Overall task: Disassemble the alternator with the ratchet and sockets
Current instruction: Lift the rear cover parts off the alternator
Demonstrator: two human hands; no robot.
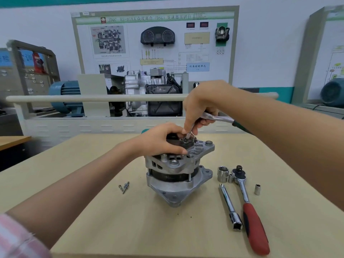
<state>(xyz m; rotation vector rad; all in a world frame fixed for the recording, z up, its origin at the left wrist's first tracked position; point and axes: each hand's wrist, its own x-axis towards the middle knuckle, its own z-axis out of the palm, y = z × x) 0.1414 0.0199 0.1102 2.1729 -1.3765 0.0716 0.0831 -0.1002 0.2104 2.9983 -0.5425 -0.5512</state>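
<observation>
The alternator (176, 172) stands upright at the centre of the table (93, 211), silver cast housing below, black rear cover on top. Your green-handled ratchet (217, 118) sits raised over that cover, its socket pointing down onto a fastener. A red-handled ratchet (249, 205), an extension bar (229, 207), one large socket (223, 173) and two small sockets (257, 189) lie to the alternator's right. Removed screws (124, 187) lie to its left.
</observation>
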